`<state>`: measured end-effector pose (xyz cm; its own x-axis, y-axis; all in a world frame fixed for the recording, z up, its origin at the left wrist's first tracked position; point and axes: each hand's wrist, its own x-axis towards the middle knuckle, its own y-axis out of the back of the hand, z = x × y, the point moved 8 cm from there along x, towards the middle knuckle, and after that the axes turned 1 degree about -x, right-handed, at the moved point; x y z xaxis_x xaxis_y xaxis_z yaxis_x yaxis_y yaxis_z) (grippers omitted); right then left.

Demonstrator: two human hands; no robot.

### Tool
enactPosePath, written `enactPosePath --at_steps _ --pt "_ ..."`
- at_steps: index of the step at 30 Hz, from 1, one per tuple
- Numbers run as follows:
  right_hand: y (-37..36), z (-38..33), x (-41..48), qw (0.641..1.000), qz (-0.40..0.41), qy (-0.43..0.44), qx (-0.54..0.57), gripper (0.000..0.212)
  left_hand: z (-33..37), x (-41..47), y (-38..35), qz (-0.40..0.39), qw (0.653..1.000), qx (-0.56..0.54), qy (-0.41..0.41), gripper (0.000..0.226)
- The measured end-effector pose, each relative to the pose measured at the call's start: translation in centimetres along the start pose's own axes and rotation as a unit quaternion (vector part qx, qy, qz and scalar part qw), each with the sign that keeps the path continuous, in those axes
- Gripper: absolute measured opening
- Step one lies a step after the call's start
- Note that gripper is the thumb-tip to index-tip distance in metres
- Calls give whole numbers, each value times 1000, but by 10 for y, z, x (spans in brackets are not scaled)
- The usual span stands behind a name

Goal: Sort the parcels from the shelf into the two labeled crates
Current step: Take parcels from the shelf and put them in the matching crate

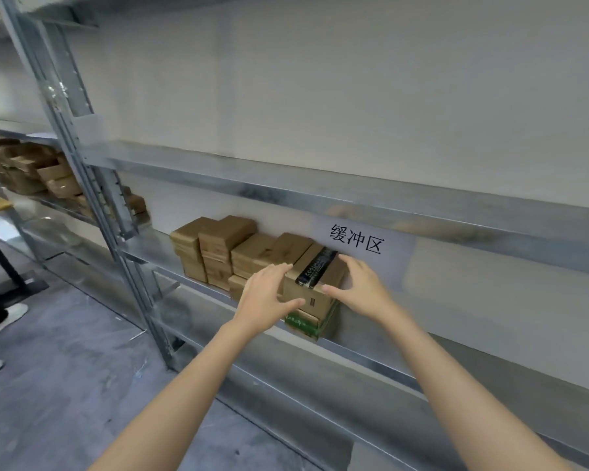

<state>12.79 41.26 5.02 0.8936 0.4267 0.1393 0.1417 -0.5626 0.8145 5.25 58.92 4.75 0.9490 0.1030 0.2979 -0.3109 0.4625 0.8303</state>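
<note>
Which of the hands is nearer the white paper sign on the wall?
Right. The right hand is just below the sign, at the right side of the black-taped parcel; the left hand is at its left side, farther away.

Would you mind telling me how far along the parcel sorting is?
Done: nothing I can see. In hand: the left hand and right hand grip the taped box, still on the shelf. Left: the stacked boxes beside it, plus the green-printed box underneath.

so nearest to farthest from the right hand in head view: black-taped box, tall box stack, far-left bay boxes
1. black-taped box, touching the right hand
2. tall box stack, left along shelf
3. far-left bay boxes, next bay over
</note>
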Motion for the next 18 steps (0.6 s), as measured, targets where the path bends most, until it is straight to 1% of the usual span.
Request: enactPosePath --at_steps 5,7,11,15,18 --pt "-28 32 28 997 -24 -70 -1 102 -29 58 -28 -35 999 23 -30 85" --pt "-37 44 38 995 -32 -97 -8 110 -41 79 -41 -65 996 37 -41 92" --pt "-61 57 53 989 -59 -134 9 118 -62 110 -67 -116 988 65 -76 101" --pt "-84 61 66 983 -69 -168 38 126 -74 126 -88 -124 982 66 -124 102" --pt "-96 61 72 980 -63 -181 57 128 -87 136 -97 -129 978 82 -143 106"
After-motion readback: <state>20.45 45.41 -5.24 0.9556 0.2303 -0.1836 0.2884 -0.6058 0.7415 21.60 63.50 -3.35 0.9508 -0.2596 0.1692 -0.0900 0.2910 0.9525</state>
